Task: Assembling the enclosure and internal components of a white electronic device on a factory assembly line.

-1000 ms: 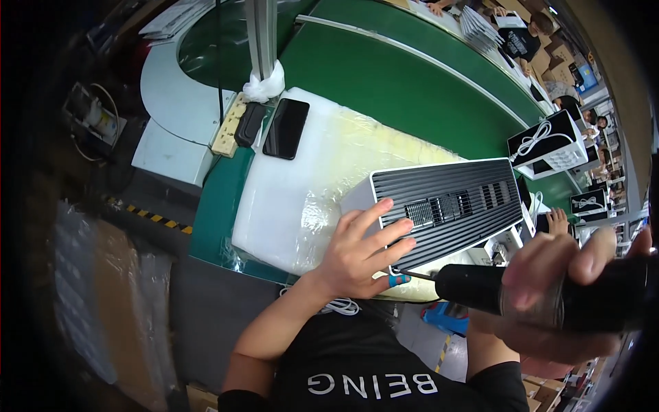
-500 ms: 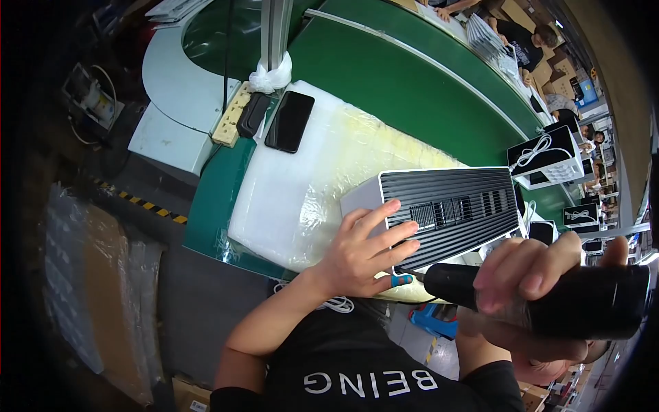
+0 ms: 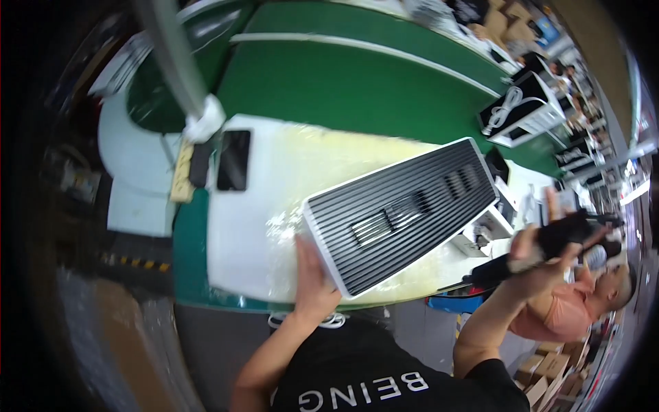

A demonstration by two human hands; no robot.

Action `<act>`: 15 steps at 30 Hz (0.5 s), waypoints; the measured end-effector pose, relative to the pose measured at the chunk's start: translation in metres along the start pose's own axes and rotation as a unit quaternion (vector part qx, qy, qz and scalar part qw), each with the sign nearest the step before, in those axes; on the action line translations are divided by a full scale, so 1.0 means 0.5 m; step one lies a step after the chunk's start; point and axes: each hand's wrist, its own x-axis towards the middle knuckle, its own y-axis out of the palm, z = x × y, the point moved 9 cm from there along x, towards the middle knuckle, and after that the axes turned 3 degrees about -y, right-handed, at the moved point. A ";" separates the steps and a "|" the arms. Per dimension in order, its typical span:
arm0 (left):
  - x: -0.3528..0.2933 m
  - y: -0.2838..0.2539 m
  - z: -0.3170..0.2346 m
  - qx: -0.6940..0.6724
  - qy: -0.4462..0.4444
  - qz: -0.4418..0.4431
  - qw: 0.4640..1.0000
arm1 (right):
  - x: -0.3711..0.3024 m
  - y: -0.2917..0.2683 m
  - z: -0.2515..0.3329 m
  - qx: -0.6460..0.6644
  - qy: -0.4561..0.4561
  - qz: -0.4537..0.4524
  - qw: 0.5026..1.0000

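Your green bench [image 3: 357, 89] carries a white foam pad [image 3: 274, 199] wrapped in clear film, with a dark phone [image 3: 233, 160] lying on the pad's left end and a beige power strip [image 3: 182, 172] just beside it.

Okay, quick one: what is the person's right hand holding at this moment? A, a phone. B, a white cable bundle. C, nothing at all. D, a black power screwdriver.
D: the right hand is wrapped around a black power screwdriver, raised off to the side of the slatted grey device case, which the left hand grips at its near edge.
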 end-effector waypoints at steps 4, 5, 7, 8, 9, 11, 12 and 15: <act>-0.019 0.003 0.011 0.056 0.033 -0.055 0.996 | -0.134 -0.177 -0.159 -0.119 0.156 -0.040 0.980; -0.023 -0.002 0.016 0.043 0.037 -0.060 0.997 | -0.150 -0.171 -0.170 -0.127 0.170 -0.065 0.975; -0.025 -0.032 0.012 0.053 0.047 -0.071 0.995 | -0.200 -0.193 -0.217 -0.120 0.255 -0.034 0.959; -0.023 -0.048 0.010 0.075 0.057 -0.074 0.993 | -0.227 -0.204 -0.249 -0.097 0.310 -0.003 0.946; -0.023 -0.062 0.033 0.026 0.017 -0.078 0.997 | -0.251 -0.222 -0.261 -0.102 0.337 0.001 0.936; -0.025 -0.098 0.066 -0.011 -0.092 -0.074 0.993 | -0.282 -0.210 -0.273 -0.090 0.390 0.037 0.916; -0.028 -0.127 0.075 -0.030 -0.134 -0.118 0.983 | -0.284 -0.213 -0.265 -0.081 0.391 0.031 0.916; 0.000 -0.193 0.019 -0.058 -0.189 -0.129 0.972 | -0.276 -0.193 -0.224 0.011 0.396 0.070 0.915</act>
